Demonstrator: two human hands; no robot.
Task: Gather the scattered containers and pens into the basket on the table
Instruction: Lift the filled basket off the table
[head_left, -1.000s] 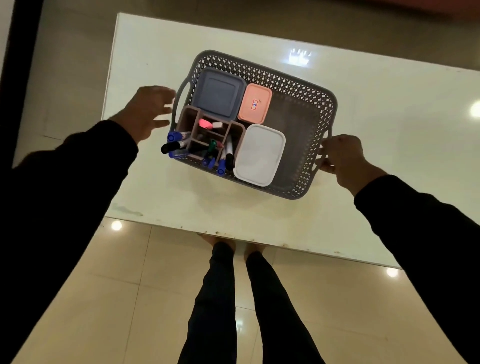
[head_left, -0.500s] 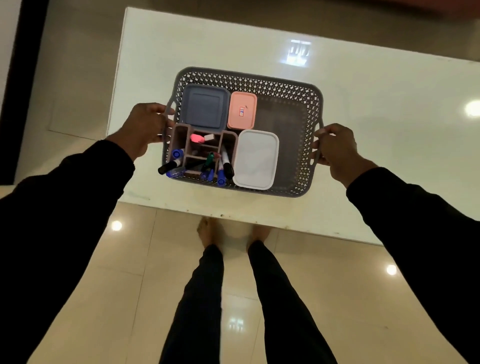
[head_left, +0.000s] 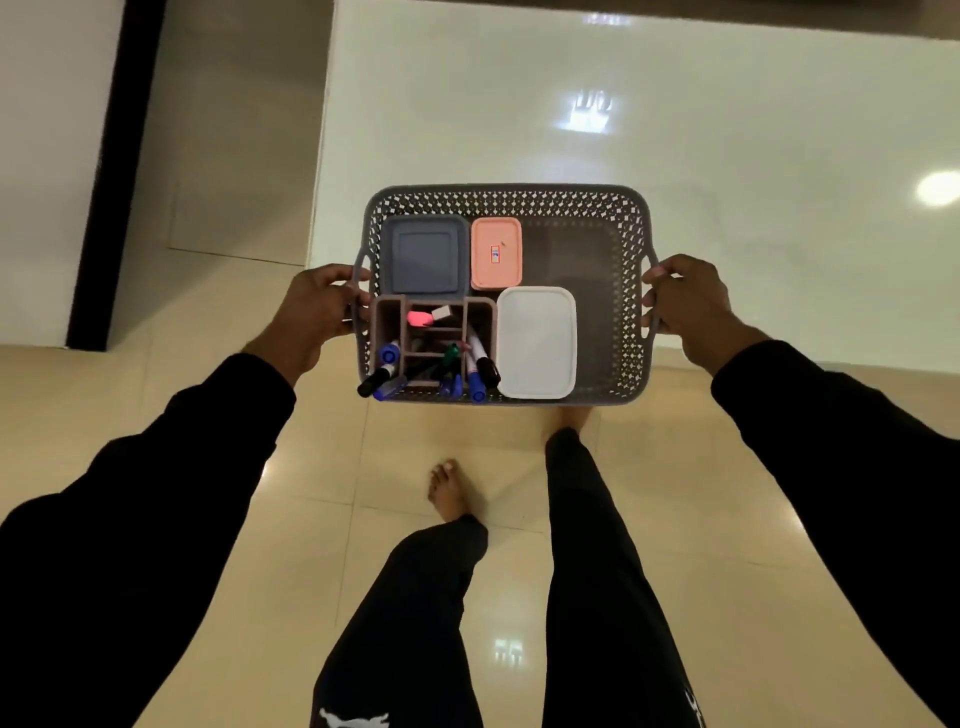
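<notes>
I hold a grey perforated basket (head_left: 509, 200) in the air at the table's near edge, partly over the floor. My left hand (head_left: 317, 306) grips its left handle and my right hand (head_left: 685, 301) grips its right handle. Inside lie a blue-grey lidded container (head_left: 423, 257), a small pink lidded container (head_left: 496, 253) and a white lidded container (head_left: 537, 343). A brown divided pen holder (head_left: 384, 322) at the front left holds several pens and markers (head_left: 480, 364), some poking over the rim.
The glossy white table (head_left: 675, 130) stretches behind and to the right of the basket. Beige tiled floor lies below, with my legs and bare feet (head_left: 452, 493) on it. A dark vertical frame (head_left: 111, 171) stands at the far left.
Both hands closed on the handles, lifted the basket off the table and drew it toward me past the table's near edge. One foot has stepped back.
</notes>
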